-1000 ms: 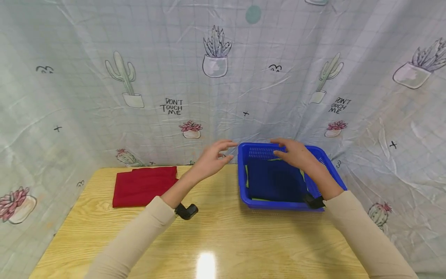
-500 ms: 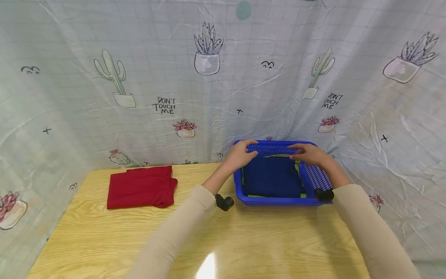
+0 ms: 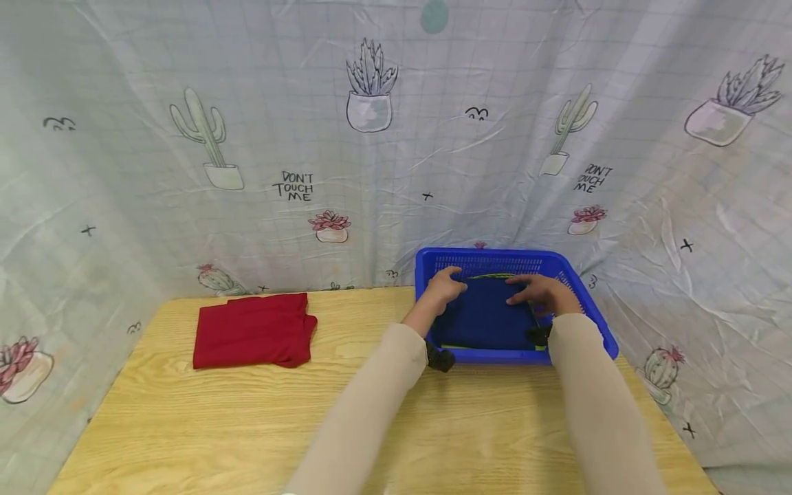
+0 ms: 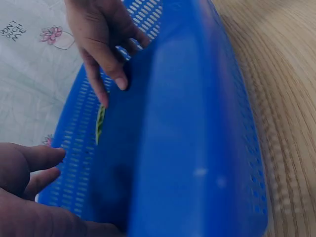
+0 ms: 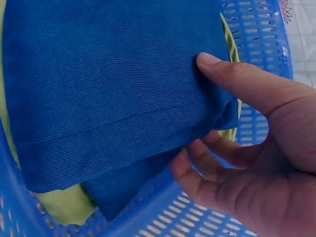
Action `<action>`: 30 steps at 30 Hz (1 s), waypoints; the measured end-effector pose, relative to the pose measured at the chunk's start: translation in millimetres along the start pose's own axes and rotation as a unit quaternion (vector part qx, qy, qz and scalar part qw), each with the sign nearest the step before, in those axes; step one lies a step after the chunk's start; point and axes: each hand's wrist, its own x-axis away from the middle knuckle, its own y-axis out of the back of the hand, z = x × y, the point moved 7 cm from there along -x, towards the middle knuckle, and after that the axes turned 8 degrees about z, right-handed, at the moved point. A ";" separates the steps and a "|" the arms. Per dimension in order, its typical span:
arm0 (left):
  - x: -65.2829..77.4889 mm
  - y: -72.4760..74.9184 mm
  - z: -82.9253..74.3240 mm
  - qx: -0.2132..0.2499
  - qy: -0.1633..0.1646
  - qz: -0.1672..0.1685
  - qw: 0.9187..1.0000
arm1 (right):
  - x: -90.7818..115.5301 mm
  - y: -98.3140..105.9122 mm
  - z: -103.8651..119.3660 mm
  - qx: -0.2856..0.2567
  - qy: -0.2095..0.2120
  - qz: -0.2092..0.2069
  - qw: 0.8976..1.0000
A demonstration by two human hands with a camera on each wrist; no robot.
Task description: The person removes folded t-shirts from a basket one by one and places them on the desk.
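Observation:
A folded navy cloth (image 3: 485,313) lies in the blue plastic basket (image 3: 430,356), over yellow-green cloth (image 5: 66,203) whose edges show around it. My right hand (image 3: 543,292) is at the cloth's right side. In the right wrist view, the thumb of that hand (image 5: 276,128) presses on top while its fingers curl under the cloth's edge. My left hand (image 3: 442,287) reaches into the basket at the cloth's left side, fingers loosely extended. In the left wrist view, the basket wall partly hides this left hand (image 4: 27,192), and no grip on cloth shows.
A folded red cloth (image 3: 254,330) lies at the left on the wooden table (image 3: 247,426). Behind the table hangs a pale curtain (image 3: 427,158) printed with potted plants; it also runs along both sides. The basket stands near the back right, close to the curtain.
My left hand has moved right, from beside the basket into it. My right hand has come down to the navy cloth's right side and taken its edge. The red cloth stays put.

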 end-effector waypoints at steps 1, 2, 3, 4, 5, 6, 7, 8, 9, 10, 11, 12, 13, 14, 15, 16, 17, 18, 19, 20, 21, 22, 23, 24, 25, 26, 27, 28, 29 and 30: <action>-0.9 -0.9 2.1 0.006 0.002 0.002 1.000 | -0.4 0.7 0.0 0.004 0.000 -0.006 1.000; -1.3 -1.4 3.3 0.009 0.003 0.002 1.000 | -0.5 1.9 0.6 0.010 0.004 -0.014 1.000; -1.5 -1.7 3.6 0.014 0.001 0.003 1.000 | -0.2 3.5 1.3 0.016 0.008 -0.022 1.000; -1.8 -1.9 3.3 0.017 -0.001 0.004 1.000 | 0.1 5.3 1.4 0.017 0.011 -0.029 0.999; -2.1 -2.2 2.9 0.022 -0.002 0.004 1.000 | 0.4 6.8 1.5 0.017 0.013 -0.036 0.999; -2.5 -2.5 2.2 0.024 -0.005 0.005 1.000 | 0.4 8.0 1.4 0.014 0.015 -0.040 0.999; -2.9 -3.3 1.8 0.024 -0.006 0.009 1.000 | 0.3 8.8 1.2 0.012 0.017 -0.043 0.999; -3.4 -4.6 1.8 0.022 -0.006 0.013 1.000 | -0.1 8.8 0.8 0.011 0.020 -0.042 0.999; -4.3 -6.0 2.1 0.018 -0.006 0.019 1.000 | -0.7 8.5 0.0 0.006 0.021 -0.039 0.999; -5.2 -7.1 2.8 0.007 -0.004 0.021 1.000 | -1.6 7.7 -0.7 0.001 0.024 -0.034 0.999; -6.1 -7.9 3.9 -0.006 -0.002 0.020 1.000 | -2.5 6.5 -1.0 -0.002 0.028 -0.028 0.999; -7.0 -8.6 4.8 -0.021 0.000 0.019 1.000 | -3.4 5.5 -1.6 -0.005 0.031 -0.023 0.999; -7.7 -9.2 5.9 -0.032 0.002 0.018 0.999 | -4.2 4.4 -2.1 -0.011 0.035 -0.018 0.999; -8.4 -9.6 6.8 -0.041 0.001 0.015 0.999 | -4.7 3.4 -2.5 -0.016 0.039 -0.014 0.999; -8.9 -9.5 8.0 -0.048 0.002 0.011 0.999 | -5.4 2.5 -2.8 -0.022 0.044 -0.010 0.999; -9.3 -9.0 9.4 -0.054 0.003 0.005 0.999 | -6.0 1.7 -3.1 -0.028 0.049 -0.006 0.998; -9.5 -8.5 10.9 -0.055 0.005 0.000 0.998 | -6.6 1.0 -3.3 -0.037 0.054 -0.003 0.998; -9.7 -8.3 12.5 -0.052 0.007 -0.003 0.999 | -7.2 0.4 -3.7 -0.046 0.058 -0.002 0.997; -9.8 -8.0 14.2 -0.047 0.009 -0.005 0.999 | -7.8 -0.2 -4.2 -0.056 0.062 0.001 0.997; -9.9 -7.8 15.8 -0.043 0.011 -0.006 0.999 | -8.0 -0.8 -4.6 -0.064 0.064 0.005 0.996; -10.2 -7.7 17.4 -0.038 0.013 -0.008 0.999 | -8.6 -1.1 -5.4 -0.070 0.065 0.008 0.995; -10.4 -7.5 18.7 -0.036 0.014 -0.011 0.999 | -8.8 -1.3 -6.3 -0.078 0.064 0.011 0.995; -10.6 -7.0 19.3 -0.034 0.013 -0.015 0.999 | -8.7 -1.4 -6.9 -0.082 0.062 0.014 0.995; -10.5 -6.5 19.4 -0.036 0.009 -0.021 0.999 | -8.9 -1.4 -7.7 -0.083 0.060 0.016 0.995; -10.7 -5.8 18.9 -0.041 0.004 -0.028 0.999 | -8.9 -1.3 -8.6 -0.081 0.057 0.019 0.995; -11.0 -5.3 18.1 -0.044 -0.002 -0.033 0.998 | -8.8 -1.0 -9.3 -0.077 0.055 0.022 0.995; -11.3 -4.7 17.0 -0.048 -0.010 -0.040 0.998 | -8.6 -0.6 -9.9 -0.073 0.053 0.024 0.996; -11.6 -4.4 15.8 -0.053 -0.017 -0.045 0.997 | -8.4 -0.1 -10.5 -0.069 0.052 0.027 0.996; -11.6 -4.3 14.1 -0.055 -0.025 -0.049 0.997 | -8.0 0.6 -11.0 -0.064 0.051 0.029 0.996; -11.8 -4.6 13.0 -0.056 -0.033 -0.050 0.997 | -7.6 1.3 -11.7 -0.062 0.049 0.030 0.996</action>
